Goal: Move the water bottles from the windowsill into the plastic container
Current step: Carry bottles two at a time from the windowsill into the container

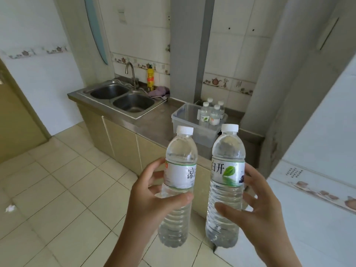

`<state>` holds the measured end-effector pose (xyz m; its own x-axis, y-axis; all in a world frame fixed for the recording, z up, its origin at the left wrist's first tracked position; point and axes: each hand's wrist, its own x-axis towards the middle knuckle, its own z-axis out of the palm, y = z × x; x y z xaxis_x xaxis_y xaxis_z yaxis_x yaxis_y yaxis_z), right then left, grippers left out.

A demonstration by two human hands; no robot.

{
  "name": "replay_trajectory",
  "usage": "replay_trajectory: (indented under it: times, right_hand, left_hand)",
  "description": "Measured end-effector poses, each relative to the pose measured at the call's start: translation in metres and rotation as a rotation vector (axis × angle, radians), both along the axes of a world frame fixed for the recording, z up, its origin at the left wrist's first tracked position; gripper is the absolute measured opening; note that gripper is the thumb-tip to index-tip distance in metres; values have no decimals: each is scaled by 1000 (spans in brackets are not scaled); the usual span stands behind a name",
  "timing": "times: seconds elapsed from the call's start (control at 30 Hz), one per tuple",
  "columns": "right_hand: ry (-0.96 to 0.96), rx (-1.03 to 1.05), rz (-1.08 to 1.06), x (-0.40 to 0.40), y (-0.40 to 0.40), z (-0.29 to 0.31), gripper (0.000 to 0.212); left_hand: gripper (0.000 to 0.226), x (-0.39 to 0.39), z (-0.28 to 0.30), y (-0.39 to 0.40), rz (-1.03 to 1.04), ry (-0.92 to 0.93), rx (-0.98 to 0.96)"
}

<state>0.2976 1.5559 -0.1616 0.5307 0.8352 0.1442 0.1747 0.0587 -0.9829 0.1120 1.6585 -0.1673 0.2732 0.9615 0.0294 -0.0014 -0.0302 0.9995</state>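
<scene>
My left hand [152,197] grips a clear water bottle [180,162] with a white cap and white-green label, held upright in front of me. My right hand [258,211] grips a second, like bottle [227,162] beside it, also upright. Beyond them, on the steel counter, stands a clear plastic container [185,116]. Several capped water bottles [211,112] stand upright in its far right part. The windowsill is not in view.
A steel counter [154,122] with a double sink [123,97] and a tap runs along the tiled wall. A yellow bottle [150,79] and a purple cloth [159,91] sit behind the sink. Grey pillars rise behind the container. Tiled floor lies at left.
</scene>
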Motion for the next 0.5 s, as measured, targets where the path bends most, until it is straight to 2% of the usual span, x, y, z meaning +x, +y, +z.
replay_trajectory:
  times: [0.23,0.5]
  right_hand:
    - [-87,17,-107,55,104,-10,93]
    - [-50,5,-100,148,238,-39,95]
  left_hand:
    - [84,64,-7,119,-59,-11,-12]
    - [82,164,-27,254,-103,3,34]
